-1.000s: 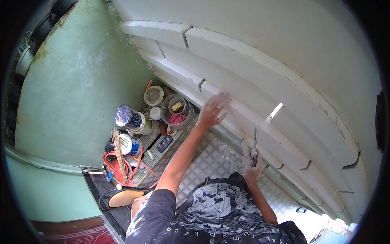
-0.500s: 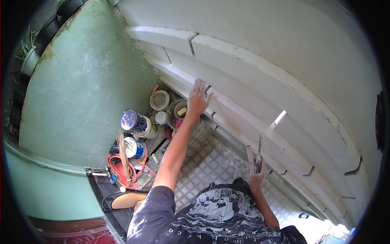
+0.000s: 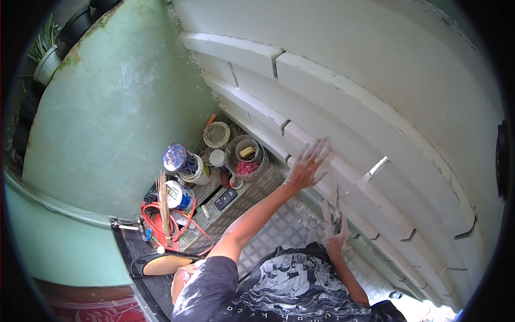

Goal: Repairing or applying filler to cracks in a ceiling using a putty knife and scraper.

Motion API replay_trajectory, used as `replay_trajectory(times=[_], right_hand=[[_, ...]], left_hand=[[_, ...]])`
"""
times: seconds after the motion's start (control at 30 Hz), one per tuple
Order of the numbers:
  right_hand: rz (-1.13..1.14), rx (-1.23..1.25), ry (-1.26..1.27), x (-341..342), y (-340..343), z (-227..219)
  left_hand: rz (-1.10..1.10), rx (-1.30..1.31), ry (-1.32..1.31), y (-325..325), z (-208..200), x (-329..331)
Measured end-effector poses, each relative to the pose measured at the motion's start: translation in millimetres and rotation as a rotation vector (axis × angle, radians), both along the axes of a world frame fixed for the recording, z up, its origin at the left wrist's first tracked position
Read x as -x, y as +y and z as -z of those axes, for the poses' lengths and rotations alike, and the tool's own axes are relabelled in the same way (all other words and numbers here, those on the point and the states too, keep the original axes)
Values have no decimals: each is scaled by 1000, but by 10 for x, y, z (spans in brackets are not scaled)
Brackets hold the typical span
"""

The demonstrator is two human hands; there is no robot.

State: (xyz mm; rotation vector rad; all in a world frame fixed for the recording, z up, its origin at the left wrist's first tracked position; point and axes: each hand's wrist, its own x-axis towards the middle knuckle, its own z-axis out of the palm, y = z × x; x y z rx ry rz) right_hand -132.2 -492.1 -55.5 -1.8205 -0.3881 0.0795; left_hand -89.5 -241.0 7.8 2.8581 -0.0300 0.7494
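L hand (image 3: pixel 308 167), dusty, fingers spread at white stepped wall ledge (image 3: pixel 386 208); R hand (image 3: pixel 335 239) w/ slim dark-handled metal tool (image 3: pixel 336 222); yellow block (image 3: pixel 247 152) in grey round tub (image 3: pixel 262 168)

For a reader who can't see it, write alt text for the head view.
A person's dusty left hand is spread over a white, ledged wall, while the right hand holds a thin, dark-handled tool. Containers cluster to the left, near a green wall.

White letters (image 3: pixel 239 309) run in a line across the dark printed shirt (image 3: pixel 284 276)
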Motion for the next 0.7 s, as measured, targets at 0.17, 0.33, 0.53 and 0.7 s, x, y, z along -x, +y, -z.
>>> replay_trajectory(times=[0.17, 0.33, 0.53, 0.7], right_hand=[[12, -18, 14, 103, 14, -109], [85, 6, 9, 131, -65, -78], [90, 41, -42, 184, -8, -134], [75, -2, -68, 241, 23, -162]], left_hand=[[-202, 58, -161, 494, 180, 68], [-511, 227, -169, 819, 56, -91], [-429, 331, -300, 608, -19, -435], [-505, 52, -24, 358, 84, -187]])
